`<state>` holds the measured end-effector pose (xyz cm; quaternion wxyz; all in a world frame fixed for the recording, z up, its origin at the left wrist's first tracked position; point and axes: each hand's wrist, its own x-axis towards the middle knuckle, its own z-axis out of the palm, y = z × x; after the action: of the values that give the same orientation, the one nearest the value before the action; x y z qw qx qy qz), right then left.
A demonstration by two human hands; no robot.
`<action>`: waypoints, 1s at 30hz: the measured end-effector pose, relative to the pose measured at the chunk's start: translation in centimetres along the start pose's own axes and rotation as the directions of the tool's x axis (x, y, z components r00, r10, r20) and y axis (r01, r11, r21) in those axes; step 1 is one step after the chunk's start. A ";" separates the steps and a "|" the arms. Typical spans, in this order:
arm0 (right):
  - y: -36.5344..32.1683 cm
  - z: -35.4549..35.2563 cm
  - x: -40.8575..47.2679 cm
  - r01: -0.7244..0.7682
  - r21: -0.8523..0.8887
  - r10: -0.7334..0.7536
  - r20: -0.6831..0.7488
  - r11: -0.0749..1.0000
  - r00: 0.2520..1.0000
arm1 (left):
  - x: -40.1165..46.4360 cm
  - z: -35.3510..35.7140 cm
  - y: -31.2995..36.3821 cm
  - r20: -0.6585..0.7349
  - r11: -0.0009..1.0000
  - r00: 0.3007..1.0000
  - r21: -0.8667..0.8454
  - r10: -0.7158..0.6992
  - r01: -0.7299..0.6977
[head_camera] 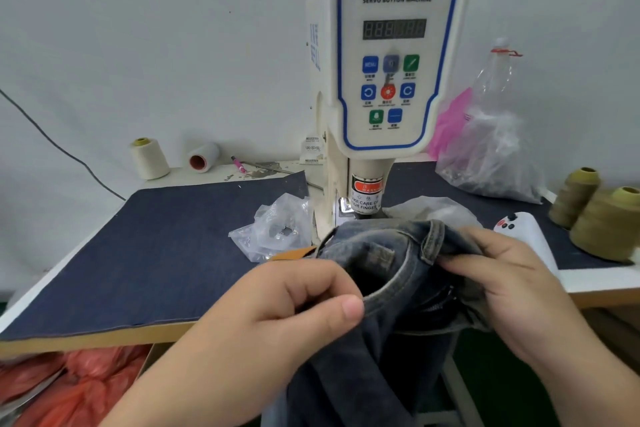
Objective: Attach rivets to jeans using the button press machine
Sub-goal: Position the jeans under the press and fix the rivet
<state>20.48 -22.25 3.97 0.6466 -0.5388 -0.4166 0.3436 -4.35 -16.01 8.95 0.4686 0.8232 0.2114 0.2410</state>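
At far left a cream cone of thread (149, 158) stands on the white table (588, 282), whose top is covered by a flat dark-blue denim sheet (156, 253). A crumpled clear plastic bag (277, 229) lies just left of the tall white servo button machine (391, 55). The left hand (277, 315) pinches the stitched waistband of the faded blue-grey denim jeans (391, 274), which sit near, just below the press head, waistband running left to right, legs hanging toward the viewer. The right hand (512, 284) grips the waistband's belt-loop side. Olive thread cones (602, 218) stand far right.
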 end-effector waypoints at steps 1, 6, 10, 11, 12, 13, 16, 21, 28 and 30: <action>0.0 -0.3 0.0 0.025 -0.039 -0.025 -0.011 0.999 1.000 | 0.1 0.1 -0.1 -0.006 0.996 1.000 -0.090 -0.002 0.001; -0.1 -0.6 -0.2 0.026 0.064 -0.028 0.033 0.998 0.999 | 0.6 0.3 -1.2 -0.055 0.965 0.997 -0.259 -0.058 0.042; 0.1 -0.6 -0.5 -0.015 0.166 0.002 0.077 0.986 0.997 | 0.7 0.4 -2.1 -0.133 1.000 0.991 0.023 0.010 -0.007; 0.1 -0.5 -0.6 -0.012 0.185 -0.002 0.078 0.983 0.997 | 0.7 0.5 -2.1 -0.124 0.996 0.992 0.085 0.026 -0.015; 0.2 -0.4 -0.7 -0.012 0.200 -0.004 0.077 0.980 0.997 | 0.7 0.5 -2.1 -0.115 0.991 0.993 0.135 0.035 -0.019; 0.2 -0.3 -0.8 -0.017 0.209 0.001 0.077 0.978 0.997 | 0.7 0.6 -2.1 -0.110 0.985 0.993 0.169 0.038 -0.019; 0.3 -0.2 -0.9 -0.071 0.149 0.056 0.101 0.986 0.993 | 0.5 0.9 -2.1 -0.120 0.980 0.992 0.200 0.045 -0.020; 0.4 0.1 -1.8 0.093 -0.447 -0.036 0.135 0.889 0.990 | 0.6 1.8 -2.0 -0.127 0.982 0.989 0.181 0.080 -0.056; 0.6 2.3 -3.4 0.646 -0.542 -0.393 0.516 0.538 0.761 | 1.1 2.6 -1.8 -0.046 0.958 0.993 0.272 0.110 -0.093; 0.9 2.5 -3.2 0.568 -0.551 -0.326 0.479 0.611 0.815 | 1.1 2.6 -1.9 -0.040 0.952 0.993 0.291 0.115 -0.099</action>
<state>16.91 -23.90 2.71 0.3929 -0.5453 -0.7362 0.0792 -2.20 -16.25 6.36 0.3237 0.8858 0.2124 0.2560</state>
